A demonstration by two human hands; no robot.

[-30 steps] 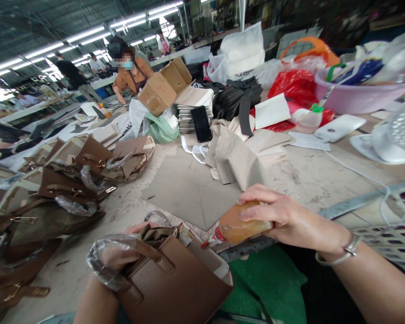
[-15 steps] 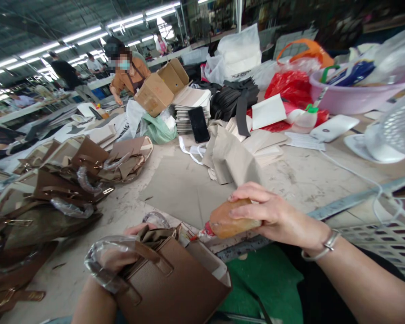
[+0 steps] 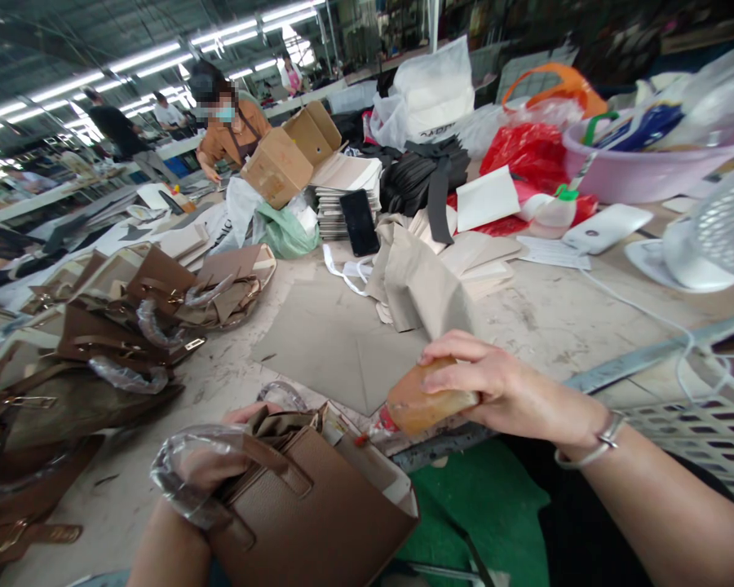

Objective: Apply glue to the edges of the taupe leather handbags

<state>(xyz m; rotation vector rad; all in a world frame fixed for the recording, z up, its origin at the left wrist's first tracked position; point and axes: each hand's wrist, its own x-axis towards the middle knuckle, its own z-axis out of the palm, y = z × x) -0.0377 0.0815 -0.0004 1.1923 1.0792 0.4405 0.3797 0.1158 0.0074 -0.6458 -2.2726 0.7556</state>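
My right hand (image 3: pixel 489 379) is wrapped round an orange-yellow glue bottle (image 3: pixel 425 399), tilted so that its red nozzle points down-left. The tip is close to the open edge of a brown handbag (image 3: pixel 318 497); whether it touches I cannot tell. My left hand (image 3: pixel 217 465) reaches through the bag's plastic-wrapped handle (image 3: pixel 189 473) and grips the bag's upper part, its fingers partly hidden by the handle and the dark lining. The bag leans at the table's front edge, its pale inner board showing at the opening.
Several brown handbags (image 3: pixel 98 342) lie along the left. A grey sheet (image 3: pixel 318 342) is flat on the table (image 3: pixel 538 326), with a phone (image 3: pixel 360 224) behind it. A pink basin (image 3: pixel 636 175) and white fan (image 3: pixel 727 220) stand right. A person (image 3: pixel 238 122) works beyond a cardboard box (image 3: pixel 278 167).
My right hand and the glue bottle have moved slightly right, drawing the nozzle a little away from the bag's edge. My left hand and the handbag have hardly moved.
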